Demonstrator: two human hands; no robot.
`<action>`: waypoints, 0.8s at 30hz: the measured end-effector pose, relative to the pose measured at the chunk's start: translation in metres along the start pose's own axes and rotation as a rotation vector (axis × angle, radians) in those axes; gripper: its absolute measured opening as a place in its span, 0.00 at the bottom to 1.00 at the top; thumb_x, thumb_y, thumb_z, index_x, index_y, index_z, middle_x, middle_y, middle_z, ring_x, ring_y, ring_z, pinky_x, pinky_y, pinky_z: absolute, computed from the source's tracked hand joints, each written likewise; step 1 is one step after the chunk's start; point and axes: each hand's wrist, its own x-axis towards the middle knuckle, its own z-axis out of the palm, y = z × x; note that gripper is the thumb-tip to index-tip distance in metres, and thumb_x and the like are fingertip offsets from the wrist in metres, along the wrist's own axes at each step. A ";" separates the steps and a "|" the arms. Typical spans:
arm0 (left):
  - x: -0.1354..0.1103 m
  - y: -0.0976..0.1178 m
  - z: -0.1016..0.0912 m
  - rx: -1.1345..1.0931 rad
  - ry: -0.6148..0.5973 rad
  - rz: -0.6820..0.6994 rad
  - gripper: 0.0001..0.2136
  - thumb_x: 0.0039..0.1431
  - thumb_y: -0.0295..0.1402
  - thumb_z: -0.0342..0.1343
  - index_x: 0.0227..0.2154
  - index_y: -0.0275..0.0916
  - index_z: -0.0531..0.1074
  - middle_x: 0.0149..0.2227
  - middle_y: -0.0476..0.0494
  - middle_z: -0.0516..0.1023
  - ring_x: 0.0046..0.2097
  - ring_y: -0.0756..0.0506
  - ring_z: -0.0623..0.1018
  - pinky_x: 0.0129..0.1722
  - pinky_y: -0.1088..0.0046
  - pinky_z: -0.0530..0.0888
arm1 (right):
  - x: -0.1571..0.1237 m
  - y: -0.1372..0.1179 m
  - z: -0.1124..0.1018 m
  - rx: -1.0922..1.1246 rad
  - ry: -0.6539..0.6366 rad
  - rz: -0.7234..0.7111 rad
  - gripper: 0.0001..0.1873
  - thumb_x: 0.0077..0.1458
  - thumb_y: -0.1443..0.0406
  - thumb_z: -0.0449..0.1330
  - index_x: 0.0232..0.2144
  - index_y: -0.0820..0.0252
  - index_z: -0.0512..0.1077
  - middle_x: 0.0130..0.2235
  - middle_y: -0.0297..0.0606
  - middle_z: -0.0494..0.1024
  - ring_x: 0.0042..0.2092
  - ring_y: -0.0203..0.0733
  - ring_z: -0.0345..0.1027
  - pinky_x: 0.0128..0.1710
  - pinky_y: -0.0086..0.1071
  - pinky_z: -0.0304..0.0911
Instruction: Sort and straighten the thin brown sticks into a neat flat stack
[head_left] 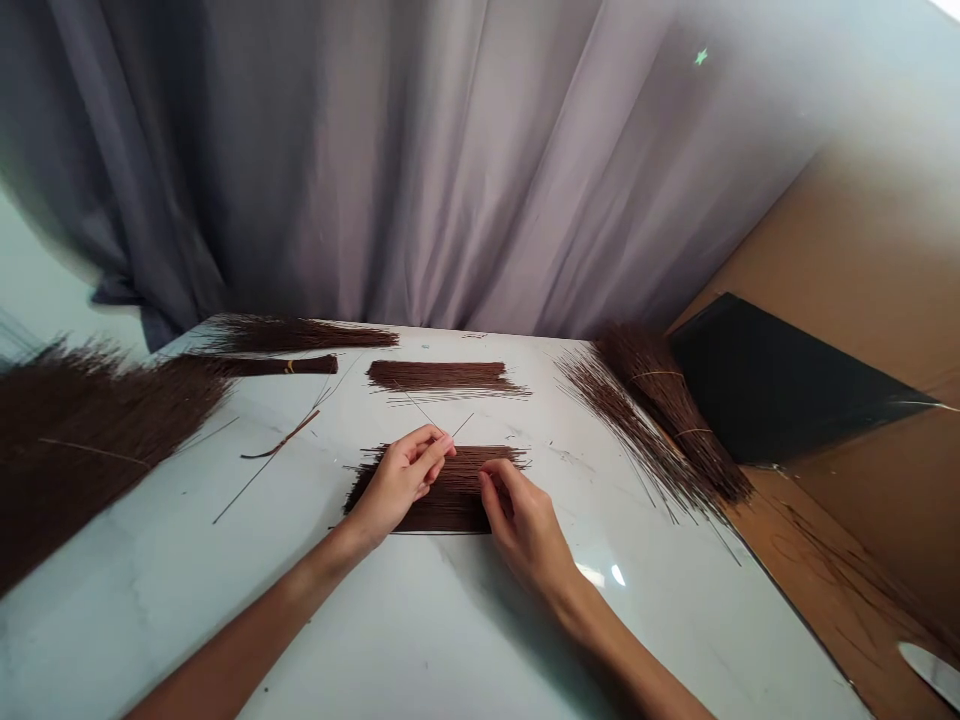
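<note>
My left hand [412,468] is closed in a pinch above the nearer pile of thin brown sticks [450,510]. Thin sticks [463,424] poke out past its fingertips, one to the upper left and one to the upper right; whether they are separate pieces I cannot tell. My right hand [521,515] is over the right end of the same pile, thumb and forefinger brought together. Anything between those fingertips is too small to make out. A second, narrower pile of sticks [439,376] lies beyond both hands, its pieces roughly parallel.
A large heap of dark bristly sticks [82,450] covers the white table's left side. Farther back are a tied bundle [311,366] and a loose one [300,333]. Tied bundles [667,400] lie at the right edge, beside a black panel [780,385]. A grey curtain [450,170] hangs behind.
</note>
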 end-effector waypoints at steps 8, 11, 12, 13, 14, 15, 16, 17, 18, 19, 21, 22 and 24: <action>-0.003 0.013 0.004 -0.061 -0.011 0.032 0.16 0.67 0.46 0.56 0.33 0.38 0.71 0.24 0.55 0.59 0.25 0.53 0.53 0.22 0.78 0.50 | 0.002 -0.001 -0.008 0.203 -0.049 0.083 0.12 0.70 0.57 0.50 0.36 0.54 0.67 0.32 0.36 0.74 0.32 0.41 0.67 0.30 0.32 0.61; -0.009 0.020 0.006 -0.062 -0.048 0.039 0.15 0.67 0.45 0.55 0.32 0.38 0.71 0.23 0.54 0.60 0.25 0.52 0.54 0.23 0.77 0.50 | 0.012 0.005 -0.017 0.265 -0.112 0.118 0.15 0.70 0.55 0.51 0.35 0.55 0.69 0.33 0.35 0.75 0.33 0.40 0.67 0.30 0.31 0.61; -0.012 0.022 0.008 -0.055 -0.100 0.029 0.15 0.68 0.45 0.55 0.32 0.38 0.71 0.23 0.55 0.60 0.25 0.52 0.54 0.24 0.76 0.51 | 0.019 0.007 -0.022 0.276 -0.161 0.113 0.16 0.70 0.54 0.51 0.35 0.56 0.69 0.33 0.35 0.75 0.33 0.39 0.67 0.30 0.30 0.61; -0.015 0.023 0.009 -0.039 -0.173 0.013 0.15 0.68 0.45 0.54 0.33 0.38 0.71 0.22 0.55 0.61 0.25 0.52 0.55 0.24 0.76 0.51 | 0.027 0.009 -0.029 0.286 -0.219 0.094 0.17 0.70 0.54 0.51 0.34 0.57 0.70 0.32 0.35 0.75 0.34 0.39 0.67 0.31 0.30 0.61; -0.018 0.024 0.011 -0.005 -0.259 -0.002 0.14 0.68 0.44 0.54 0.32 0.38 0.71 0.22 0.54 0.62 0.25 0.52 0.56 0.25 0.76 0.52 | 0.036 0.009 -0.037 0.293 -0.281 0.060 0.17 0.70 0.54 0.52 0.34 0.57 0.70 0.32 0.35 0.75 0.34 0.39 0.67 0.33 0.30 0.61; -0.020 0.024 0.012 0.053 -0.336 -0.007 0.14 0.68 0.43 0.54 0.32 0.38 0.70 0.22 0.54 0.63 0.25 0.52 0.58 0.26 0.75 0.54 | 0.044 0.008 -0.046 0.296 -0.342 0.011 0.17 0.69 0.54 0.52 0.34 0.58 0.71 0.33 0.35 0.75 0.35 0.39 0.67 0.35 0.30 0.62; -0.021 0.023 0.014 0.131 -0.390 0.000 0.14 0.68 0.43 0.53 0.30 0.38 0.70 0.23 0.53 0.65 0.26 0.51 0.60 0.27 0.75 0.56 | 0.051 0.005 -0.055 0.286 -0.372 -0.044 0.16 0.69 0.54 0.54 0.34 0.58 0.71 0.34 0.36 0.75 0.37 0.39 0.67 0.37 0.31 0.63; -0.021 0.022 0.014 0.219 -0.405 0.017 0.15 0.68 0.42 0.53 0.28 0.38 0.69 0.23 0.53 0.66 0.27 0.51 0.62 0.28 0.74 0.57 | 0.055 0.002 -0.063 0.256 -0.382 -0.099 0.15 0.69 0.55 0.54 0.34 0.58 0.72 0.35 0.36 0.75 0.37 0.40 0.67 0.38 0.32 0.63; -0.020 0.020 0.014 0.302 -0.375 0.044 0.16 0.68 0.42 0.52 0.27 0.38 0.68 0.24 0.52 0.66 0.28 0.50 0.63 0.29 0.74 0.58 | 0.055 -0.002 -0.069 0.206 -0.388 -0.153 0.14 0.69 0.57 0.55 0.34 0.58 0.72 0.35 0.37 0.74 0.37 0.40 0.67 0.39 0.32 0.63; -0.018 0.017 0.014 0.367 -0.316 0.076 0.17 0.69 0.43 0.52 0.25 0.38 0.67 0.24 0.52 0.66 0.28 0.50 0.64 0.30 0.73 0.58 | 0.052 -0.006 -0.073 0.150 -0.382 -0.196 0.13 0.69 0.59 0.54 0.35 0.57 0.73 0.36 0.37 0.74 0.37 0.39 0.66 0.39 0.32 0.63; -0.013 0.014 0.012 0.383 -0.163 0.117 0.18 0.69 0.44 0.50 0.25 0.39 0.66 0.24 0.52 0.65 0.29 0.49 0.64 0.30 0.73 0.59 | 0.038 -0.010 -0.072 0.060 -0.372 -0.233 0.11 0.70 0.62 0.53 0.36 0.56 0.73 0.36 0.38 0.75 0.36 0.39 0.66 0.38 0.32 0.62; -0.011 0.013 0.012 0.341 -0.111 0.126 0.18 0.69 0.45 0.50 0.26 0.39 0.66 0.24 0.53 0.65 0.28 0.49 0.63 0.30 0.73 0.58 | 0.030 -0.008 -0.069 0.043 -0.371 -0.225 0.11 0.70 0.63 0.52 0.37 0.56 0.73 0.36 0.38 0.75 0.36 0.39 0.65 0.38 0.32 0.61; -0.011 0.014 0.012 0.243 -0.079 0.102 0.17 0.69 0.46 0.51 0.28 0.39 0.68 0.25 0.53 0.65 0.28 0.49 0.63 0.28 0.74 0.58 | 0.020 0.000 -0.060 0.068 -0.387 -0.175 0.10 0.70 0.63 0.52 0.37 0.56 0.72 0.35 0.37 0.74 0.35 0.38 0.65 0.36 0.31 0.61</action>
